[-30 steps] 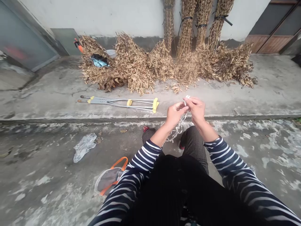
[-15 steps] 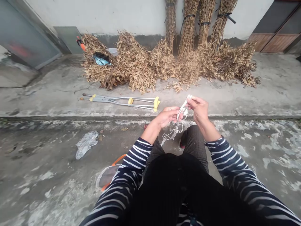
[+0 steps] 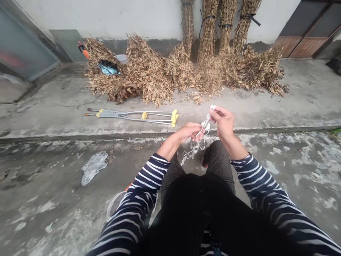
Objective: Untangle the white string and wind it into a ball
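Observation:
Both my hands hold a white cord (image 3: 206, 121) in front of my knees. My right hand (image 3: 224, 121) pinches the upper end of its folded strands between thumb and fingers. Lower and to the left, my left hand (image 3: 189, 132) is closed on the same strands. A small white bunch of the cord shows between the hands. From there a loose, tangled length (image 3: 192, 153) hangs down between my legs, its lower end partly hidden by my left knee.
A pair of crutches (image 3: 130, 115) lies on the raised concrete ledge (image 3: 61, 122). Behind them are heaps of dried stalks (image 3: 154, 76), with tied bundles (image 3: 207, 32) against the wall. A clear plastic bag (image 3: 94, 167) and a partly hidden orange-edged item (image 3: 115, 202) lie on the lower ground.
The cord between my hands is drawn straighter, and the loop near my left fingers looks narrower. Both hands keep their hold. The view has shifted slightly to the right.

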The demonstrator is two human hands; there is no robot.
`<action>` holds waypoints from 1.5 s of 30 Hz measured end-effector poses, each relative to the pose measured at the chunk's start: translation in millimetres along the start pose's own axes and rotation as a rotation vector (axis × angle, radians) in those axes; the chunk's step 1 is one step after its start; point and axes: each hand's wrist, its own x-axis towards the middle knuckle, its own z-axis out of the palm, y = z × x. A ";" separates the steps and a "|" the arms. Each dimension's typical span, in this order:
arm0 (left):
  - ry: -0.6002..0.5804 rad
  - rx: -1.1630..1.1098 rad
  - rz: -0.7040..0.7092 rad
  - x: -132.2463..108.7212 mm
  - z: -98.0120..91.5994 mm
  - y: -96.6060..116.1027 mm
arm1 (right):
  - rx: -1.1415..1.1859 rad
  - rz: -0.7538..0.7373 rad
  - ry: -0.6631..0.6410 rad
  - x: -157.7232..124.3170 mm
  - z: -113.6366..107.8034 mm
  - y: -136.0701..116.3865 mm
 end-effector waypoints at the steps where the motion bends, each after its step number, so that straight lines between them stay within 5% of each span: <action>1: -0.015 0.051 -0.024 1.3 2.0 0.7 | -0.009 -0.016 0.011 0.5 -0.1 0.4; 5: -0.078 0.201 -0.139 7.2 4.6 4.9 | -0.045 -0.055 0.026 -0.9 0.5 -1.9; 12: 0.116 0.401 -0.121 23.6 -6.5 19.9 | 0.010 -0.085 0.047 -7.8 10.8 -18.7; 17: 0.110 0.384 -0.163 36.8 -4.9 11.0 | 0.020 -0.118 0.035 -5.7 13.9 -26.2; 22: 0.421 0.174 0.043 44.9 -9.3 2.6 | -0.048 -0.151 0.052 0.6 5.4 -27.0; 24: 0.436 0.108 0.106 41.0 -12.8 2.5 | -0.089 -0.184 0.066 8.6 -0.2 -27.5; 26: 0.304 0.077 0.103 31.6 -14.1 1.8 | -0.121 -0.229 0.078 18.4 -5.6 -27.2; 32: -0.475 0.027 -0.096 -5.2 11.4 -12.6 | -0.149 -0.323 0.082 29.2 -10.0 -9.8; 37: -0.627 -0.171 -0.172 -12.7 34.9 -33.7 | -0.101 -0.270 0.053 16.7 -6.0 3.2; 39: -0.481 -0.139 -0.162 -10.2 32.4 -39.4 | -0.137 -0.223 0.029 12.5 -5.8 4.1; 43: 0.219 0.101 0.015 -1.6 16.5 -37.2 | -0.215 -0.173 0.032 6.5 -6.0 7.9; 45: 0.438 0.176 0.127 2.2 13.0 -31.2 | -0.229 -0.170 0.037 4.2 -5.5 12.0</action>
